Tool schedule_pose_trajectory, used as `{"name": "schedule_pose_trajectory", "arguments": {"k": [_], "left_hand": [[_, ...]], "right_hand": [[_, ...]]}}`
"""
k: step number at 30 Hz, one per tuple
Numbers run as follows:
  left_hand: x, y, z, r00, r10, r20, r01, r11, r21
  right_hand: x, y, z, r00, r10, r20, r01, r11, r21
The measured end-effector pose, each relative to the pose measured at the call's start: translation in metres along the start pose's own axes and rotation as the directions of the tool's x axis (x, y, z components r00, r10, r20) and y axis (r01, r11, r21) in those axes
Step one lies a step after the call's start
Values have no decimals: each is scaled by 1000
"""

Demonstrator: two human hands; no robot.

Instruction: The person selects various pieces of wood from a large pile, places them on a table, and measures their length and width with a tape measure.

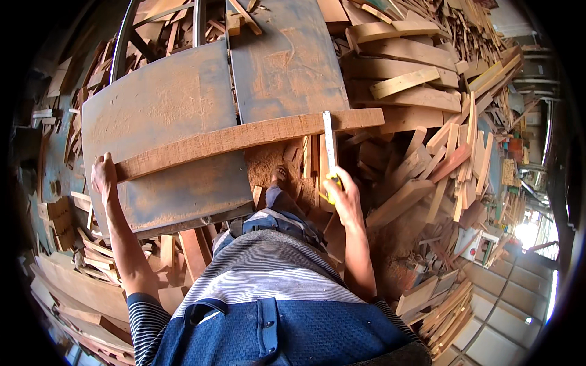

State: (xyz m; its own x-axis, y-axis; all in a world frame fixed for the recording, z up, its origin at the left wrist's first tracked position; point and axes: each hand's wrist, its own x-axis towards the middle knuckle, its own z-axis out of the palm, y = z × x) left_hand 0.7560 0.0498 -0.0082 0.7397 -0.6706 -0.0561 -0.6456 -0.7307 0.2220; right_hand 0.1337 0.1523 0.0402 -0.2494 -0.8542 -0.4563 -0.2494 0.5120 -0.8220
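Observation:
A long, slightly curved wooden plank [244, 135] lies across the metal saw table, its right end jutting past the table's edge. My left hand [104, 173] is closed around the plank's left end. In my right hand [345, 196] is a yellow tape measure [333, 185], gripped just on the near side of the plank. Its pale blade [329, 137] is drawn out a short way and lies across the plank near the right end. The dusty metal table [165, 97] is split by a narrow slot, and sawdust covers parts of it.
Thick curved boards [409, 55] are stacked at the far right of the table. Loose offcuts [458, 165] pile up on the right, some standing on end. More wood scraps [91, 256] lie at the left. Sawdust [268, 165] covers the floor by my foot.

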Motion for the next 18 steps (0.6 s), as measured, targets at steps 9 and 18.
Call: {"name": "schedule_pose_trajectory", "arguments": {"k": [9, 18], "left_hand": [[5, -2, 2, 999, 19, 48, -20, 1000, 9], [8, -8, 6, 999, 40, 15, -40, 999, 10]], "right_hand": [[-6, 9, -11, 964, -184, -191, 153, 974, -167], [14, 5, -45, 957, -74, -281, 34, 989, -145]]}}
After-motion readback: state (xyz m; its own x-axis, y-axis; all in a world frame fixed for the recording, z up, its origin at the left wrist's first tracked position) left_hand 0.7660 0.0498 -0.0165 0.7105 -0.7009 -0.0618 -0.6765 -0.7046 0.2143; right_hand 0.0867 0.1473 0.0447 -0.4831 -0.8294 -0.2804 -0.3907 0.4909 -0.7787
